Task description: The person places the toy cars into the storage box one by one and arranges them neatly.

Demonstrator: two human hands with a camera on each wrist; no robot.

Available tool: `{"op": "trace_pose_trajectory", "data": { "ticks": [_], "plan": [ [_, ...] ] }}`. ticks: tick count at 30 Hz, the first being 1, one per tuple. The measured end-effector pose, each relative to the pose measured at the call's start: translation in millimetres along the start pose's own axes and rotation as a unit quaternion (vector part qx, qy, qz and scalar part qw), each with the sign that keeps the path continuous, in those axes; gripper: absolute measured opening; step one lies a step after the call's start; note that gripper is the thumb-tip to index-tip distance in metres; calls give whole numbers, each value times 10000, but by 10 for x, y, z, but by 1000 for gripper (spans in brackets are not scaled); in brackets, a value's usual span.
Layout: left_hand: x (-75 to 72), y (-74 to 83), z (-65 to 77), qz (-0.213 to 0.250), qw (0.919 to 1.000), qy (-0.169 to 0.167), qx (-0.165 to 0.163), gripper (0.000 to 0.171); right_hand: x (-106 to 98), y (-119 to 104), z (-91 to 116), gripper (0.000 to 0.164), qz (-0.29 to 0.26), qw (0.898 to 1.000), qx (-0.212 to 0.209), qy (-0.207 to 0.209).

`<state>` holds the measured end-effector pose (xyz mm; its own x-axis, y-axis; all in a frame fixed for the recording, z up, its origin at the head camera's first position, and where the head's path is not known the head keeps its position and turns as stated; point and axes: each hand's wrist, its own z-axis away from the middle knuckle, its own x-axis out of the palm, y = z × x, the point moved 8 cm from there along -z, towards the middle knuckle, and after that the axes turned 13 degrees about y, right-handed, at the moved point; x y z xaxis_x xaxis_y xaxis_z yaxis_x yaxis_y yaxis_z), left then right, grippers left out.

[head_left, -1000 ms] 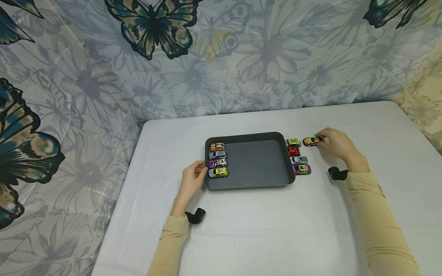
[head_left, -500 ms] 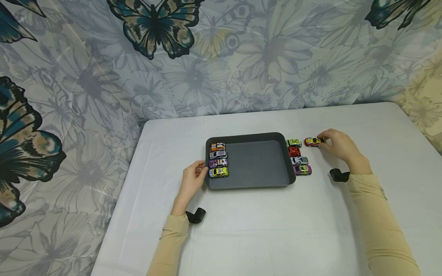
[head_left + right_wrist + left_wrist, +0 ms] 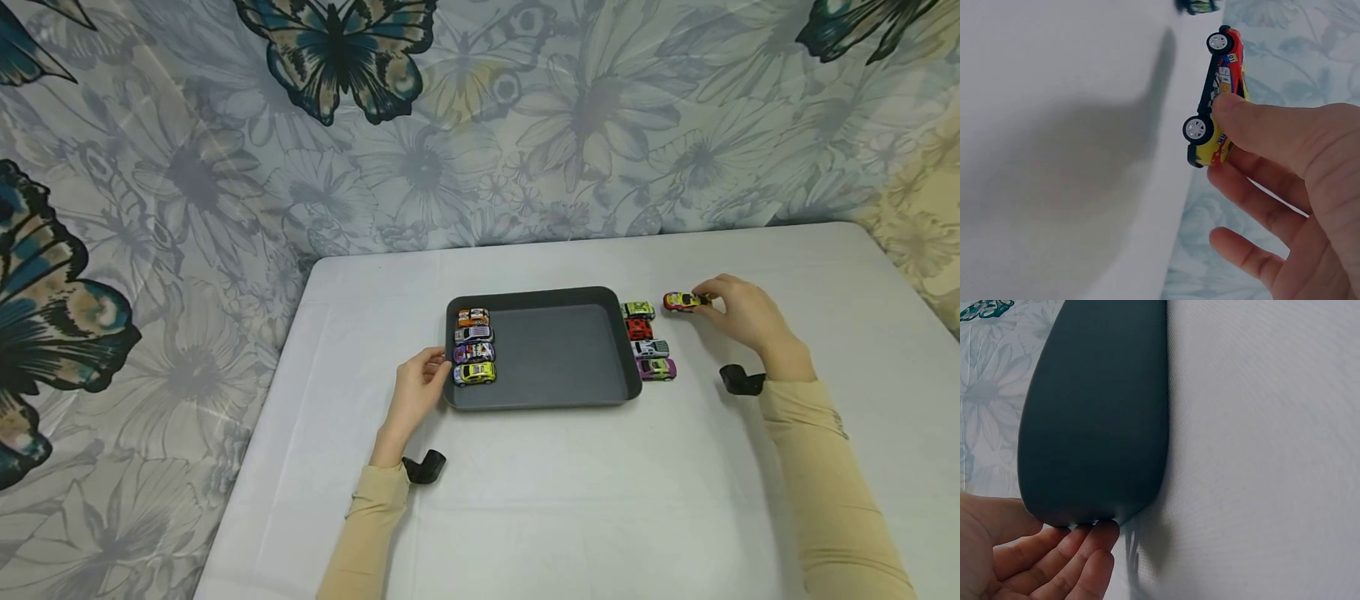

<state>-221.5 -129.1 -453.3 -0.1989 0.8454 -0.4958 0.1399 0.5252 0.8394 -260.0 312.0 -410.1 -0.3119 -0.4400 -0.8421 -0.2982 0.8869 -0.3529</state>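
My right hand (image 3: 746, 315) pinches a red and yellow toy car (image 3: 681, 302) by its rear end, between thumb and fingers. In the right wrist view the toy car (image 3: 1222, 81) hangs above the white table, its side wheels showing. My left hand (image 3: 422, 383) holds the left end of a dark grey tray (image 3: 555, 350). In the left wrist view the thumb lies by the rim and the fingertips (image 3: 1105, 532) touch the tray's outer wall (image 3: 1097, 425). Inside the tray, a column of toy cars stands along the left side, a yellow one (image 3: 475, 373) nearest me.
Against the tray's right side several more toy cars stand in a column, among them a red one (image 3: 640, 329) and a purple and green one (image 3: 656, 369). The white table (image 3: 570, 500) ends at a butterfly-patterned cloth (image 3: 585, 125) behind. A black wrist camera (image 3: 742, 380) sticks out from each sleeve.
The right hand, with the red and yellow car in it, has shifted slightly right and up. The left hand and tray have stayed in place.
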Motion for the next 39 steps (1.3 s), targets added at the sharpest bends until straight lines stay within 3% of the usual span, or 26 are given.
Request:
{"op": "trace_pose_trajectory", "data": {
  "ticks": [19, 39],
  "plan": [
    [-7, -1, -11, 43, 10000, -18, 51, 27, -250, -557, -134, 24, -93, 9982, -486, 331],
    [-18, -26, -18, 44, 10000, 6, 78, 27, -162, -1167, -133, 24, -426, 9886, -1432, 207]
  ]
}}
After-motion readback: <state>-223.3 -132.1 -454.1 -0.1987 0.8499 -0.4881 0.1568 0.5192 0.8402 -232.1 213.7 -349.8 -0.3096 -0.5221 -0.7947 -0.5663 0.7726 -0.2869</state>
